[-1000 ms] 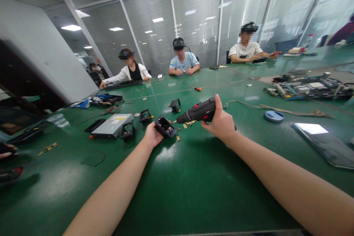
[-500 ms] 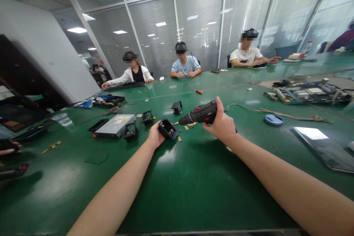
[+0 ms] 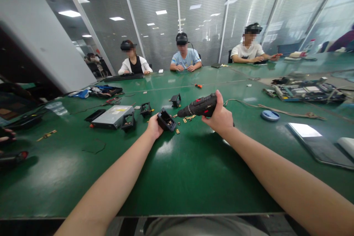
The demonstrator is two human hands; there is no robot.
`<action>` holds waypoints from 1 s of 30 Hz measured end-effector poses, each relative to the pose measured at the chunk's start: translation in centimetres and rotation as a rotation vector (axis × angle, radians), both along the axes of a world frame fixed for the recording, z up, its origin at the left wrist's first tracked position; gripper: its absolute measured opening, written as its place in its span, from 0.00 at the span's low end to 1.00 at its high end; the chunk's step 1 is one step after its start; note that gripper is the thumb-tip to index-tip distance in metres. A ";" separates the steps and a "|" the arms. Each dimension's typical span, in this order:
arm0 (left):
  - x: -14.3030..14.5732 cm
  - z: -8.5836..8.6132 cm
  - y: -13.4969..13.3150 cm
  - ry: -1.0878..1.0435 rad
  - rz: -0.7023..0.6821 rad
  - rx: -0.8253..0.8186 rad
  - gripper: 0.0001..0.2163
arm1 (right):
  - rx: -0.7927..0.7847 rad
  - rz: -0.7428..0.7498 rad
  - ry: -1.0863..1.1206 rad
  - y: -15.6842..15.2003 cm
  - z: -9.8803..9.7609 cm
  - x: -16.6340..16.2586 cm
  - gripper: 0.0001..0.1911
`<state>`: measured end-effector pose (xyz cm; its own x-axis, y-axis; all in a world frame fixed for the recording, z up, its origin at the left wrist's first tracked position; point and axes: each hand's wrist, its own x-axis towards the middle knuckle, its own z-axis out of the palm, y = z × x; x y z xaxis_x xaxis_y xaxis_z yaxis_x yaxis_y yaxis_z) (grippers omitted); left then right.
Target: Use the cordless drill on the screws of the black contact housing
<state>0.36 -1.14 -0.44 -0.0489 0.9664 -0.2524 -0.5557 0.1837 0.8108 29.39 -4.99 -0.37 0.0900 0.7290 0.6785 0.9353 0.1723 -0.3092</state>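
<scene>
My left hand (image 3: 155, 127) is closed around a black plastic housing (image 3: 166, 120), tilted so that its hollow side faces me; small brass-coloured bits show inside. In my right hand (image 3: 222, 117) is a black cordless drill (image 3: 199, 106) with red marks, held by its grip and pointing left. Its bit tip is close to the housing's right side; whether they touch I cannot tell. Small brass plates (image 3: 184, 120) lie on the table just beyond and under the drill. Behind stand more black housings, one at the back (image 3: 175, 100) and one to the left (image 3: 145, 109).
A silver disc drive (image 3: 113, 116) lies left of my hands. Rightward are a blue round lid (image 3: 270, 115), a tablet-like slab (image 3: 318, 142), a cord (image 3: 287, 111) and circuit boards (image 3: 309, 89). An orange screwdriver (image 3: 198, 86) lies farther back. Several people sit around the green table (image 3: 193, 177).
The view has tipped down, showing the table's near edge. Both hands keep their hold on the housing and drill. Across the table, the left person's outstretched arm has drawn in.
</scene>
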 end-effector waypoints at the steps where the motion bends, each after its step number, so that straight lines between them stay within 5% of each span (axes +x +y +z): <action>1: 0.2 0.0 0.0 -0.008 0.023 0.000 0.14 | -0.002 0.001 0.003 0.0 0.0 0.0 0.63; 30: 0.4 -0.1 0.0 -0.064 0.032 -0.008 0.14 | 0.041 0.019 0.030 -0.2 0.0 0.1 0.64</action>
<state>0.75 -1.17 -0.54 -0.0634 0.9625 -0.2639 -0.6120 0.1714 0.7721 29.54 -5.20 -0.39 0.0976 0.7027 0.7047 0.9220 0.2028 -0.3299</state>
